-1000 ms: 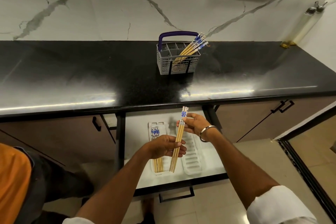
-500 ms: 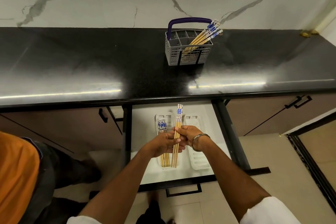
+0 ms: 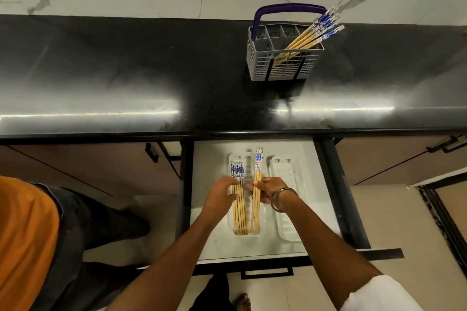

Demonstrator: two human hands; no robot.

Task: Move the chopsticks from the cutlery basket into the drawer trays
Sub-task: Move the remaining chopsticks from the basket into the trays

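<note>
Pinching chopsticks [image 3: 257,199], right hand [image 3: 268,190] over tray [image 3: 230,219]

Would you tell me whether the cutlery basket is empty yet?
Not empty: chopsticks lean out of the cutlery basket, at its right side.

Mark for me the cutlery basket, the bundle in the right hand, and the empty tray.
cutlery basket [image 3: 285,68], head view, front mesh wall.
held chopsticks [image 3: 258,159], head view, blue-patterned top ends above the right hand.
empty tray [image 3: 286,225], head view, ribbed floor near the front.
</note>
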